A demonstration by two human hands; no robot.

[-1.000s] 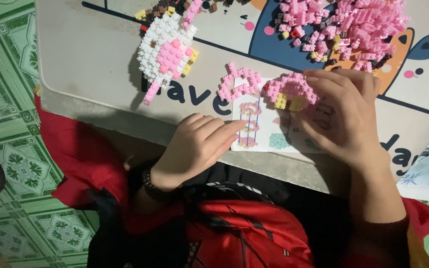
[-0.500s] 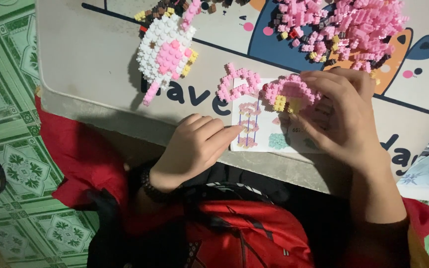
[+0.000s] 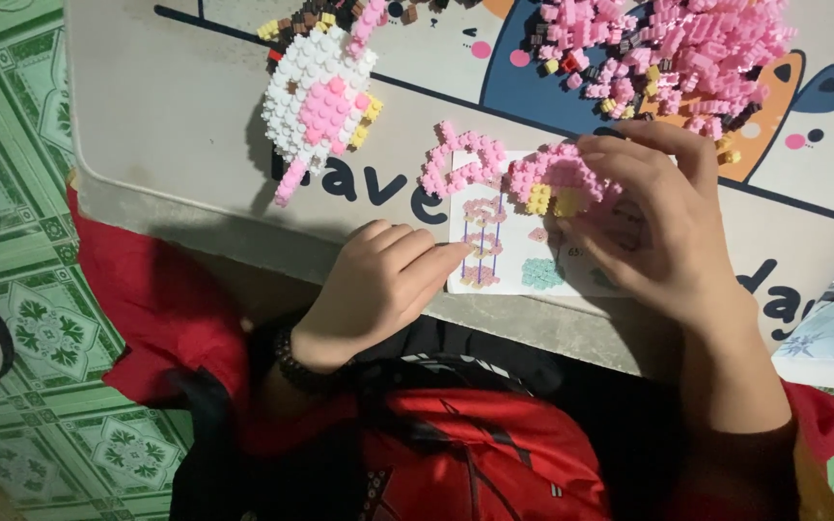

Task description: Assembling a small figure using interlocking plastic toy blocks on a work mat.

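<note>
Resting on the worktop point(image 3: 176, 145) edge, the left hand point(image 3: 378, 285) lies loosely curled, holding nothing, fingertip on the glossy instruction sheet point(image 3: 518, 256). Just right, the right hand point(image 3: 658, 227) pinches a knobbly pink-and-yellow micro-brick piece point(image 3: 552, 183) above the sheet; seating it likely calls for careful stud alignment.

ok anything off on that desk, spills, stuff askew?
Nothing broken. The loose pink bricks lie heaped straight on the desk mat, uncontained. The white-and-pink figure lies flat and tilted. The instruction sheet sits at the desk's front edge, under the left hand's fingertip.
</note>
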